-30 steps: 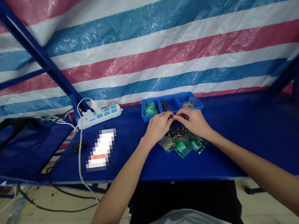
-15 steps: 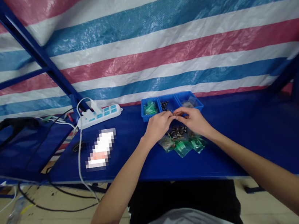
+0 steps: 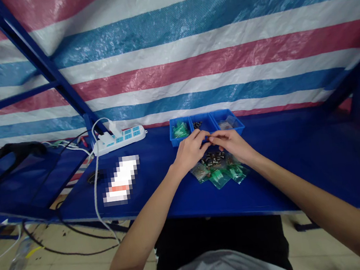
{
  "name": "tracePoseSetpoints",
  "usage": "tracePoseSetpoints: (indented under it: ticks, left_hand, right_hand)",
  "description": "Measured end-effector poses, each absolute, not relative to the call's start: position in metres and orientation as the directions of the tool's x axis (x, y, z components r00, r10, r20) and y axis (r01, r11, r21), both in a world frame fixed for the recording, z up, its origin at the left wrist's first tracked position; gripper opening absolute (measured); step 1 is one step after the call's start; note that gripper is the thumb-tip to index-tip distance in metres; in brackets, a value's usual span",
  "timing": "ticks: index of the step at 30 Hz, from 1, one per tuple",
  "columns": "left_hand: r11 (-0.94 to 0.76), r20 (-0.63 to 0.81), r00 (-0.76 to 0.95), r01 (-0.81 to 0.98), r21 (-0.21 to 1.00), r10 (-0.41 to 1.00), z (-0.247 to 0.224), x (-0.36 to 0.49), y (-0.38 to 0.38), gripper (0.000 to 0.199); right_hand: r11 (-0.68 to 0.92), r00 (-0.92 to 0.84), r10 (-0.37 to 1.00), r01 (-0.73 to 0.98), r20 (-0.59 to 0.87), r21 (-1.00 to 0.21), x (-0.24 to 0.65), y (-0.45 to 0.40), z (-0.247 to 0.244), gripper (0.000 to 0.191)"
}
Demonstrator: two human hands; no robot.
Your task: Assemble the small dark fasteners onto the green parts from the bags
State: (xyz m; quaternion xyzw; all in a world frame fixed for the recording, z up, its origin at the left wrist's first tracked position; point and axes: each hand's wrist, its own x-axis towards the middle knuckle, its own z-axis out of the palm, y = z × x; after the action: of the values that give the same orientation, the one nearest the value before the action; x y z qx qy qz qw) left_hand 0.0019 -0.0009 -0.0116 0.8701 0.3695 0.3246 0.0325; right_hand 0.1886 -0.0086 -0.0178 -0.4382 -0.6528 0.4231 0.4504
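Over the blue table (image 3: 289, 156), your two hands meet at a tiny part (image 3: 208, 138).

Your left hand (image 3: 189, 151) and right hand (image 3: 233, 144) are pinched narrow, holding the tiny part (too small to name) between their fingertips. At 12 o'clock from them sits the blue tray (image 3: 175, 142), with green bags (image 3: 180, 129) in its left box and dark bits (image 3: 197, 125) in the middle one. Shiny parts (image 3: 213, 159) and little clear bags (image 3: 219, 177) lie near 6 o'clock, and the white power strip (image 3: 130, 136) is near 10.
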Motion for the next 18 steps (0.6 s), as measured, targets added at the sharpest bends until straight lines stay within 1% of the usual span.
tracePoseSetpoints:
  ticks: [3,6,8,12,15,18]
  left_hand:
    - [-0.708,0.545,0.515,0.668,0.228,0.662,-0.0106,0.0028,-0.0029,0.015]
    - [-0.700,0.555,0.515,0.691,0.182,0.653,-0.0096,0.0042,-0.0050,0.017]
    - [-0.695,0.565,0.500,0.692,0.196,0.657,-0.0098,0.0051,-0.0053,0.020]
    - [-0.674,0.562,0.466,0.698,0.242,0.684,-0.0115,0.0062,-0.0033,0.022]
    - [-0.661,0.543,0.464,0.709,0.246,0.700,-0.0126,0.0062,-0.0020,0.025]
    - [-0.656,0.530,0.465,0.711,0.254,0.709,-0.0131,0.0060,-0.0018,0.027]
  right_hand:
    - [0.244,-0.231,0.953,0.190,0.198,-0.951,0.1879,-0.0102,-0.0164,0.031]
    - [0.232,-0.207,0.960,0.209,0.189,-0.950,0.1894,-0.0095,-0.0145,0.033]
    - [0.254,-0.198,0.957,0.231,0.211,-0.939,0.1914,-0.0077,-0.0142,0.030]
    - [0.358,-0.236,0.925,0.280,0.297,-0.891,0.1936,-0.0051,-0.0162,0.022]
    - [0.422,-0.263,0.903,0.380,0.341,-0.823,0.1920,-0.0074,-0.0160,0.018]
    - [0.458,-0.250,0.889,0.481,0.385,-0.747,0.1890,-0.0118,-0.0141,0.017]
